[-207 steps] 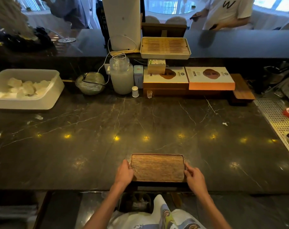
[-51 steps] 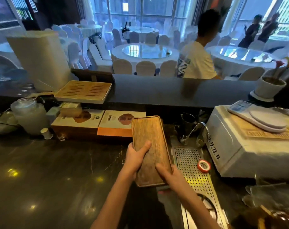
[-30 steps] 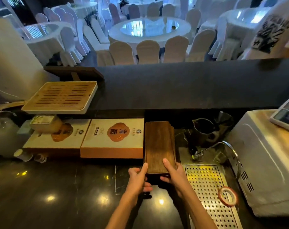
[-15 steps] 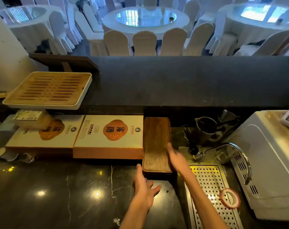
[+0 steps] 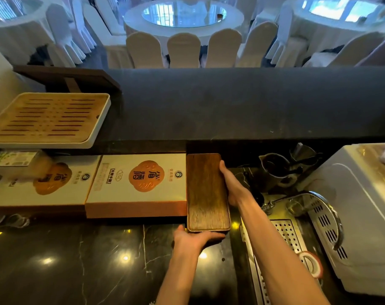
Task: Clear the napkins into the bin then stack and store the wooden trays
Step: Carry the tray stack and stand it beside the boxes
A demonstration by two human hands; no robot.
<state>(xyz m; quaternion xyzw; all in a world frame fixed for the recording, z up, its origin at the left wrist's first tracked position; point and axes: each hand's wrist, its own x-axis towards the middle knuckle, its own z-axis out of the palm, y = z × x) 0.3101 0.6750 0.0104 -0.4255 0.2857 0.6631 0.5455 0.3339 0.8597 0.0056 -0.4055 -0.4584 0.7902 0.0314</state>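
Left hand is cupping the near end of the trays, fingers flat against it; right hand is pressing their right edge, apparently squaring the stack beside the box, below the ledge.

Colours, bar counter

Tray: dark brown, streaked grain. Box: cream, orange emblem and edge. Counter: black marble, pale veins. Slatted tray: tan, white rim. Tape: red-white.

Dim, warm foreground; ceiling-light glare spots on the glossy bench; bright, hazy background; edges bowed and soft.
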